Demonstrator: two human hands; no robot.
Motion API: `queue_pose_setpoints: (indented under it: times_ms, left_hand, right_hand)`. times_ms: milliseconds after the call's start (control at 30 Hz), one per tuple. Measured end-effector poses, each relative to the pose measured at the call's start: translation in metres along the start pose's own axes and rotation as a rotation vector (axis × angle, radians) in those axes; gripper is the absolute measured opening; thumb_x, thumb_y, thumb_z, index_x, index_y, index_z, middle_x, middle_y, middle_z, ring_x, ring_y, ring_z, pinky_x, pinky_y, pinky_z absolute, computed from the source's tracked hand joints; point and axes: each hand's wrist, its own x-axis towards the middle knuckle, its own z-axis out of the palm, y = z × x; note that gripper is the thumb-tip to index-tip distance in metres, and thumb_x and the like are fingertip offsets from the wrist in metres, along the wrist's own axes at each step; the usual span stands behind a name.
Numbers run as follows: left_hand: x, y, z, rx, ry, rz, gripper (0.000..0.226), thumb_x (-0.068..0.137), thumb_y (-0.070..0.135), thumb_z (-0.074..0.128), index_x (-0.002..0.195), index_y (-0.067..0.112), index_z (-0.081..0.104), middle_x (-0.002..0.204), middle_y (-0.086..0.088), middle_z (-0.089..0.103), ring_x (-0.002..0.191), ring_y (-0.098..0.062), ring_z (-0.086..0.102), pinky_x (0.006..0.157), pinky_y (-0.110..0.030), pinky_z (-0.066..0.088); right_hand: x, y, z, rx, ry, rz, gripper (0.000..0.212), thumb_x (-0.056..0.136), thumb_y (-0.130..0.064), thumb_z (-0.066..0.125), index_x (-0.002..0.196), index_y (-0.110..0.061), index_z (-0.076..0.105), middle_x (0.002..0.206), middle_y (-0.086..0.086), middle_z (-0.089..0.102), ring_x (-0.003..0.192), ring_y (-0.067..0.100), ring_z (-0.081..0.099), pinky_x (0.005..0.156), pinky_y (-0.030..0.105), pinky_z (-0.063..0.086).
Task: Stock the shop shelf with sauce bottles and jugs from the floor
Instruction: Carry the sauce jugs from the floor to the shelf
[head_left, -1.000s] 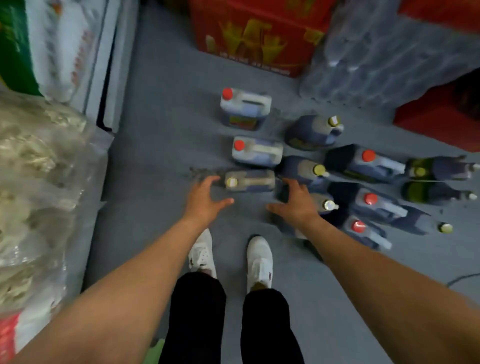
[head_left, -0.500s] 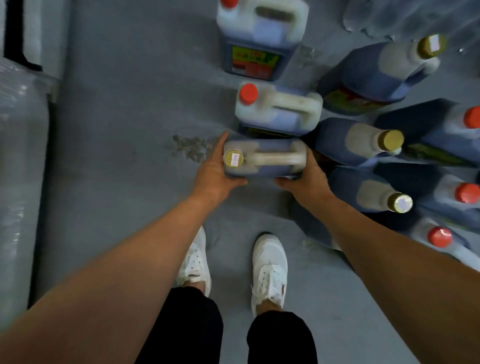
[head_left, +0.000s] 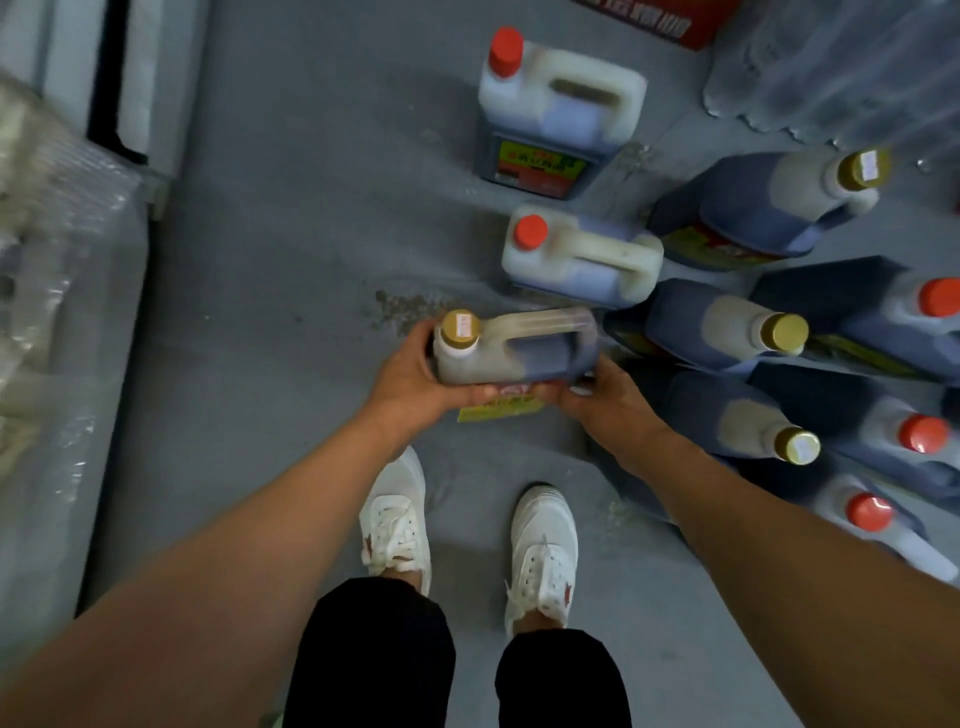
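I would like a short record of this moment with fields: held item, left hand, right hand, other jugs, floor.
held item: gold-capped jug, dark sauce, handle on top
left hand: left hand grips the cap end of the jug
right hand: right hand grips the far end of the jug
other jugs: red-capped jug just beyond; more gold- and red-capped ones at right
floor: grey floor, stained patch near the held jug

Grey floor (head_left: 270, 260), red-capped jugs (head_left: 558, 119) and gold-capped jugs (head_left: 769, 202) standing clustered, white shoes (head_left: 397, 519)
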Motion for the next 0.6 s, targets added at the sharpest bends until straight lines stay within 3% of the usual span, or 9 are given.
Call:
queue_pose_setpoints:
  times_ms: [67, 133, 200, 267, 400, 467, 533, 600]
  left_hand:
    - [-0.026, 0.003, -0.018, -0.083, 0.026, -0.079, 0.078, 0.057, 0.016, 0.096, 0.124, 0.022, 0.055, 0.11, 0.01, 0.07, 0.097, 0.005, 0.067, 0.088, -0.02, 0.055]
    - [-0.055, 0.013, -0.035, -0.175, 0.056, -0.139, 0.083, 0.052, 0.024, 0.097, 0.124, 0.023, 0.057, 0.112, 0.004, 0.073, 0.103, -0.011, 0.07, 0.086, -0.032, 0.058]
    - [-0.087, 0.028, -0.049, -0.244, 0.096, -0.169, 0.07, 0.06, 0.019, 0.092, 0.121, 0.024, 0.057, 0.104, 0.005, 0.075, 0.092, -0.009, 0.073, 0.07, -0.025, 0.058]
    - [-0.12, 0.045, -0.063, -0.284, 0.135, -0.18, 0.058, 0.069, 0.014, 0.084, 0.12, 0.024, 0.056, 0.099, 0.007, 0.076, 0.087, -0.007, 0.073, 0.064, -0.022, 0.056]
    - [-0.183, 0.093, -0.094, -0.329, 0.18, -0.182, 0.067, 0.065, 0.023, 0.089, 0.124, 0.021, 0.056, 0.112, 0.002, 0.073, 0.098, -0.014, 0.071, 0.071, -0.025, 0.054]
    - [-0.212, 0.125, -0.11, -0.326, 0.204, -0.155, 0.069, 0.064, 0.025, 0.09, 0.124, 0.018, 0.058, 0.113, 0.0, 0.073, 0.102, -0.017, 0.07, 0.076, -0.026, 0.056]
    - [-0.244, 0.161, -0.126, -0.298, 0.239, -0.108, 0.087, 0.048, 0.042, 0.093, 0.124, 0.017, 0.058, 0.113, 0.0, 0.073, 0.104, -0.019, 0.07, 0.087, -0.035, 0.056]
    - [-0.28, 0.2, -0.142, -0.275, 0.283, -0.049, 0.096, 0.036, 0.051, 0.091, 0.121, 0.018, 0.059, 0.112, 0.001, 0.073, 0.104, -0.017, 0.07, 0.089, -0.037, 0.056]
  right_hand:
    - [-0.02, -0.019, 0.011, 0.016, -0.054, -0.025, 0.059, 0.082, -0.02, 0.082, 0.136, -0.022, 0.057, 0.12, 0.001, 0.069, 0.114, 0.019, 0.065, 0.098, 0.035, 0.054]
    - [-0.042, -0.041, 0.024, 0.034, -0.119, -0.051, 0.061, 0.084, -0.02, 0.08, 0.139, -0.025, 0.054, 0.121, 0.0, 0.069, 0.117, 0.015, 0.063, 0.096, 0.03, 0.054]
    - [-0.067, -0.065, 0.037, 0.079, -0.172, -0.062, 0.06, 0.086, -0.014, 0.077, 0.139, -0.025, 0.053, 0.117, -0.004, 0.07, 0.11, 0.01, 0.065, 0.091, 0.023, 0.056]
    - [-0.094, -0.093, 0.049, 0.088, -0.186, -0.082, 0.053, 0.087, -0.009, 0.075, 0.132, -0.029, 0.056, 0.108, -0.009, 0.07, 0.099, 0.005, 0.065, 0.084, 0.018, 0.056]
    - [-0.15, -0.153, 0.058, 0.076, -0.226, -0.136, 0.053, 0.085, -0.006, 0.076, 0.127, -0.033, 0.058, 0.101, -0.01, 0.071, 0.084, -0.006, 0.066, 0.077, 0.018, 0.056]
    - [-0.181, -0.186, 0.06, 0.087, -0.251, -0.144, 0.056, 0.083, -0.011, 0.079, 0.133, -0.027, 0.059, 0.103, -0.008, 0.074, 0.091, 0.003, 0.069, 0.078, 0.024, 0.058]
    - [-0.215, -0.221, 0.06, 0.106, -0.272, -0.156, 0.052, 0.083, -0.012, 0.079, 0.131, -0.023, 0.06, 0.102, -0.004, 0.076, 0.096, 0.013, 0.072, 0.078, 0.03, 0.06]
    - [-0.251, -0.257, 0.058, 0.103, -0.275, -0.198, 0.045, 0.086, -0.006, 0.075, 0.128, -0.016, 0.06, 0.098, -0.003, 0.076, 0.087, 0.01, 0.072, 0.069, 0.023, 0.057]
